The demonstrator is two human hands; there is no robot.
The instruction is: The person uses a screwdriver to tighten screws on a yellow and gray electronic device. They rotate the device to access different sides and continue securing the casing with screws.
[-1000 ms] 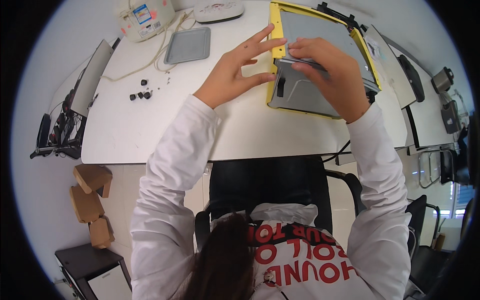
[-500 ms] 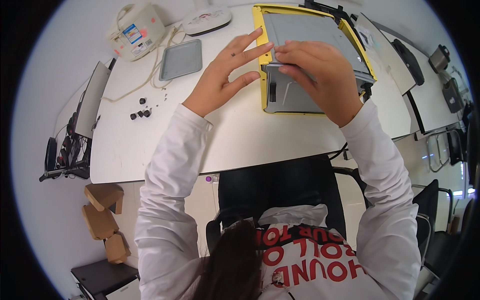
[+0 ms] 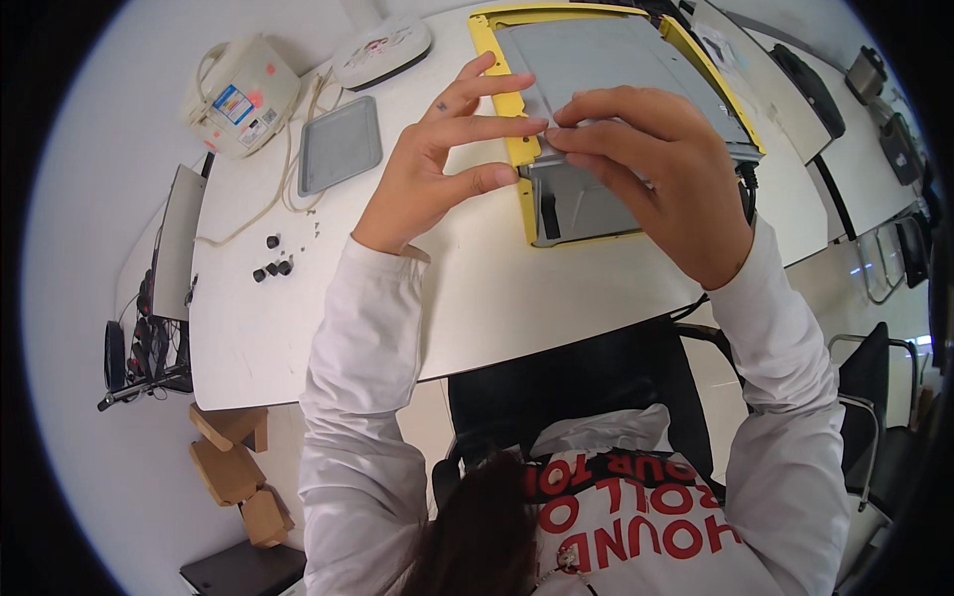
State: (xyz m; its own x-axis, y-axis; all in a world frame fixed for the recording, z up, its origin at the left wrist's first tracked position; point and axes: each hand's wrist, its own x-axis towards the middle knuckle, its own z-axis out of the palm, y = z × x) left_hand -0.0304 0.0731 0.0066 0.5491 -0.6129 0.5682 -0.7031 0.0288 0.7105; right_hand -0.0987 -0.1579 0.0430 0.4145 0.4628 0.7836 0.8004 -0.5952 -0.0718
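Note:
A flat device with a yellow frame (image 3: 519, 149) and a grey metal panel (image 3: 606, 60) lies on the white table (image 3: 328, 328) in front of me. My left hand (image 3: 437, 169) hovers at the frame's left edge with its fingers spread, and their tips reach the yellow rim. My right hand (image 3: 656, 179) is curled over the panel. Its fingertips are bunched at the panel's lower edge, right against my left fingertips. Whether anything small is pinched between them is hidden.
A loose grey cover plate (image 3: 340, 145) lies at left of the device. Beyond it are a beige box with cables (image 3: 241, 96) and a white oval unit (image 3: 383, 50). Small black parts (image 3: 270, 266) sit near the table's left side. Cardboard boxes (image 3: 231, 467) stand on the floor.
My head has come lower and nearer, so hands and device look bigger. My left fingertips have closed in on my right fingertips at the frame's edge.

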